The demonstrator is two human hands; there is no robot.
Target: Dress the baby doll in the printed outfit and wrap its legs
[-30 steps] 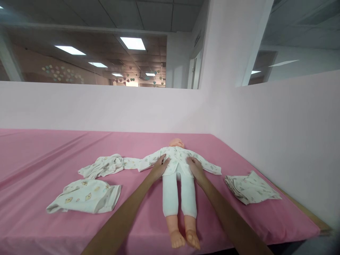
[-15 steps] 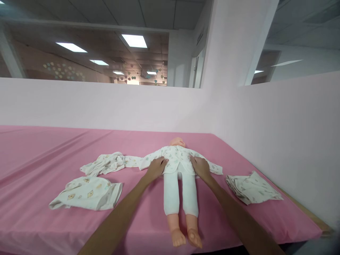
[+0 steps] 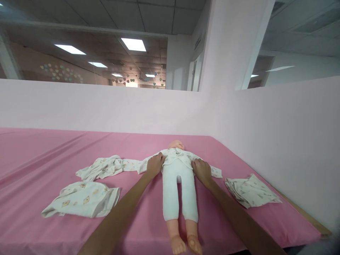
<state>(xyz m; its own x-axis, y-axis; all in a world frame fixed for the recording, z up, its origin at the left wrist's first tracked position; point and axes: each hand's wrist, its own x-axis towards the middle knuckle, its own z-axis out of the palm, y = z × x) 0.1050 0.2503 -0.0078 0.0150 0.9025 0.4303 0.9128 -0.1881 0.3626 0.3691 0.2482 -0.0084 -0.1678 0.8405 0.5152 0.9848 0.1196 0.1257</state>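
A baby doll (image 3: 174, 227) lies on its back, feet toward me and head at the far end. It wears white trousers (image 3: 170, 194) and a printed white baby shirt (image 3: 176, 154), whose sleeves stretch out to both sides. My left hand (image 3: 156, 165) is closed at the shirt's left edge by the doll's waist. On the opposite side, my right hand (image 3: 202, 170) has its fingers curled on the shirt's right edge. The hem is drawn up above the belly, so the trousers' upper part shows. The cloth within my fingers is mostly hidden.
A crumpled printed garment (image 3: 102, 168) lies left of the doll, touching or close to its sleeve. Nearer me is a folded printed cloth (image 3: 84, 200). Another folded cloth (image 3: 252, 190) lies at the right. A pink sheet (image 3: 143, 219) covers the bed, with white walls (image 3: 111, 109) behind and right.
Both hands have moved slightly up the doll's body and outward, and the shirt's front hem has risen, uncovering more of the trousers' top. The view has tilted slightly.
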